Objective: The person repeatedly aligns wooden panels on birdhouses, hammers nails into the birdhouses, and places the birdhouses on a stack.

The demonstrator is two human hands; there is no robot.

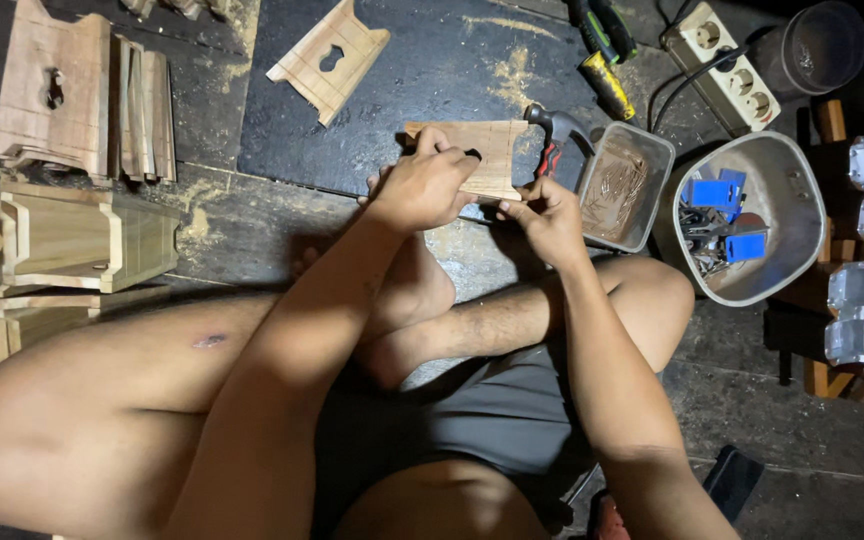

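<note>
Small woodworking shop, person sitting and working on the floor. Sawdust is lying across the dark mat (pixel 422 80). Cut wooden panels (pixel 82 95) are stacking up left of the mat, half-built boxes (pixel 82 240) below them. Right of the mat: hammer (pixel 555 135), nail tray (pixel 624 187), bowl (pixel 792 190) holding hardware, power strip (pixel 730 65).

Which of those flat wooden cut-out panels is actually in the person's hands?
The wooden panel at centre, gripped by the left hand and right hand. The loose panel lies untouched on the dark mat above.
</note>
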